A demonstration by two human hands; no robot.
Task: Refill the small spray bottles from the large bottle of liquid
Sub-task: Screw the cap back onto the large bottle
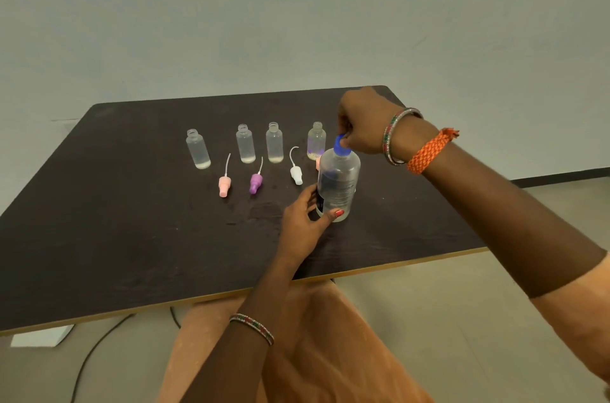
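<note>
The large clear bottle (340,178) stands upright on the dark table (132,237), with a blue cap (340,143) on its neck. My left hand (305,221) grips its lower body. My right hand (363,122) pinches the blue cap from above. Several small translucent spray bottles stand uncapped in a row behind: the leftmost (197,149), two in the middle (245,143) (274,142), and one with a purple tint (316,141). Each holds a little liquid at the bottom. Loose spray heads lie in front: pink (223,185), purple (255,183), white (296,173).
Another pinkish spray head (318,162) peeks out behind the large bottle. A wet patch (264,213) marks the table near my left hand. A black cable (89,359) runs on the floor under the table's near edge. A pale wall stands behind.
</note>
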